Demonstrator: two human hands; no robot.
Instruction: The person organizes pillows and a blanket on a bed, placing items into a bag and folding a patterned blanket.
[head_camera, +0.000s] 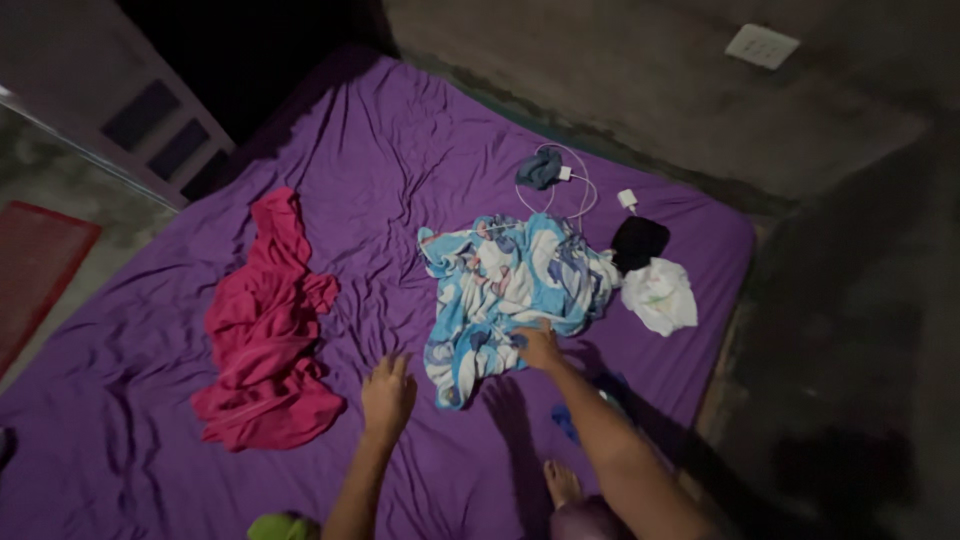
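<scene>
Both your hands over the purple bedsheet (420, 180), right one at the patterned garment.

Your right hand (538, 347) lies on the lower edge of the blue-and-white patterned garment (510, 285), mid-bed; its fingers touch the cloth, grip too dim to tell. Your left hand (387, 393) hovers spread, fingers open, holding nothing, between that garment and the crumpled pink cloth (265, 330). Beyond lie a white cloth (662, 295), a black item (638, 240), a white charger with cable (585, 185) and a small dark-blue bundle (540, 168). The blue thing by your right forearm is shadowed, unidentifiable. A bare foot (562, 482) is partly cut off.
</scene>
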